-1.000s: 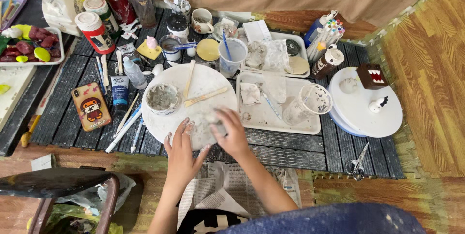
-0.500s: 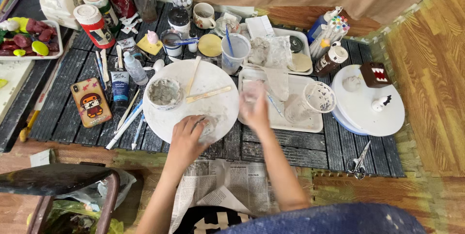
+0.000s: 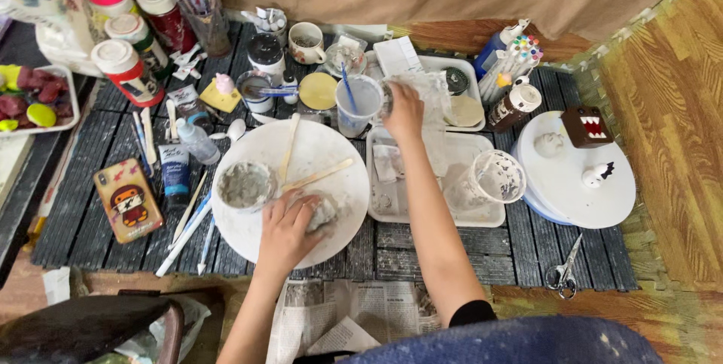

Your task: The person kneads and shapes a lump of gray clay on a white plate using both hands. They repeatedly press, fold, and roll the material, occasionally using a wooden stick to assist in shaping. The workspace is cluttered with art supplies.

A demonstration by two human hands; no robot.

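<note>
My left hand [image 3: 288, 227] rests on a grey lump of clay [image 3: 322, 212] at the near edge of a round white board [image 3: 331, 149]. On that board also lie two wooden sticks [image 3: 316, 175] and a small bowl of grey paste [image 3: 245, 185]. My right hand [image 3: 403, 110] reaches far over a white tray [image 3: 459, 217] and touches crumpled clear plastic [image 3: 429, 93] in the farther tray, beside a clear cup of cloudy water [image 3: 358, 104] with a blue tool in it.
Paint tubes, brushes and a phone [image 3: 128, 200] lie to the left. Jars and bottles stand at the back. A clear plastic cup [image 3: 497, 177], a white turntable [image 3: 576, 183] with small figures and scissors [image 3: 563, 270] are to the right. Newspaper [image 3: 354, 319] lies near me.
My right hand left the clay lump and moved away from me, over the near tray to the plastic in the far tray. My left hand stayed on the clay.
</note>
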